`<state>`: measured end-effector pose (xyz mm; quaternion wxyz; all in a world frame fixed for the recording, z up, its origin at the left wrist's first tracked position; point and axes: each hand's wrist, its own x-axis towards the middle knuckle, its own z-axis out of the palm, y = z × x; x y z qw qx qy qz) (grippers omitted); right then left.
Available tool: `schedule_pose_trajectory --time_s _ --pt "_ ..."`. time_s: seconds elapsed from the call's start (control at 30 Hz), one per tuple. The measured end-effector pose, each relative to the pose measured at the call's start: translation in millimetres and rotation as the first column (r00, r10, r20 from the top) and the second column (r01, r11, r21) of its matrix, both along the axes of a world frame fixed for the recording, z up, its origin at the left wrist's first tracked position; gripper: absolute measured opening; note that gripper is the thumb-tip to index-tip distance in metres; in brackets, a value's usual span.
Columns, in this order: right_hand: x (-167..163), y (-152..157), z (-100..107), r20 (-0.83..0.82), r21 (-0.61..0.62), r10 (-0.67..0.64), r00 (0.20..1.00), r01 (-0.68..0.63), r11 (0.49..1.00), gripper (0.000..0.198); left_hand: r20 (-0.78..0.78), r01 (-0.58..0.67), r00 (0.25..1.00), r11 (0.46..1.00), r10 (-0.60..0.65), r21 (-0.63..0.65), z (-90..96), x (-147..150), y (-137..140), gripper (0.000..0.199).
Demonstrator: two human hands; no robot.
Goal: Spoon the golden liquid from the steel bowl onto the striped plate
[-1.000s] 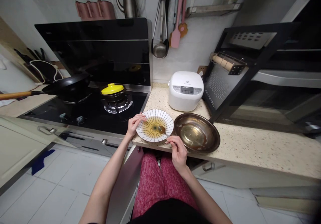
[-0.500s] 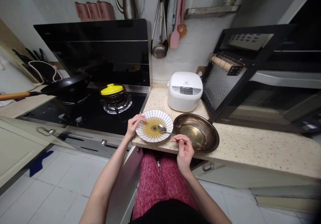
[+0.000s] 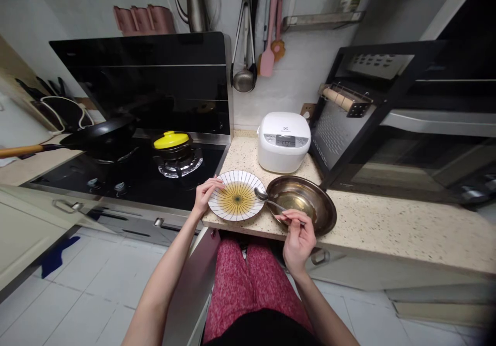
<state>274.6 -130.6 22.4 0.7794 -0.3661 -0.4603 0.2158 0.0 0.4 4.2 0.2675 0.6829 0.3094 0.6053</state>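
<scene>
A white plate [image 3: 217, 209] with dark radiating lines sits at the counter's front edge, and its middle looks yellowish. My left hand [image 3: 207, 193] grips the plate's left rim, fingers over the edge. Between thumb and fingers, my right hand [image 3: 298, 237] pinches the handle of a metal spoon [image 3: 261, 194]. The spoon's bowl is over the plate's right rim, its handle slanting across a wide metal bowl [image 3: 327, 206]. That metal bowl stands right beside the plate, with a little shiny liquid or residue in its bottom. My right hand is in front of the bowl's near rim.
A white rice cooker [image 3: 284, 142] stands behind the plate and bowl. To the left is a black gas stove [image 3: 135, 181] with a yellow-lidded pot [image 3: 171, 140] and a wok [image 3: 103, 131]. A black oven [image 3: 426, 155] rises at right. A cabinet door [image 3: 196, 284] hangs open below.
My right hand has moved right with the spoon, whose bowl went from over the plate's inside to its right rim. My left hand stays on the plate.
</scene>
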Motion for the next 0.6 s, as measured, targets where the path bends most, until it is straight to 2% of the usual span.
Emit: schedule_pose_trajectory --time_s 0.17,0.37,0.6 --pt "11 -1 5 0.061 0.026 -0.114 0.992 0.113 0.993 0.018 -0.001 -0.001 1.000 1.000 0.001 0.016 -1.2 -1 1 0.034" --pt "25 -1 -2 0.213 0.105 -0.209 0.954 0.190 0.976 0.017 0.002 0.006 1.000 1.000 -0.006 0.021 -3.6 -2 3 0.034" --pt "35 -2 -8 0.456 0.243 -0.274 0.847 0.177 0.954 0.022 -0.006 -0.001 1.000 1.000 0.001 0.022 -3.3 -1 2 0.036"
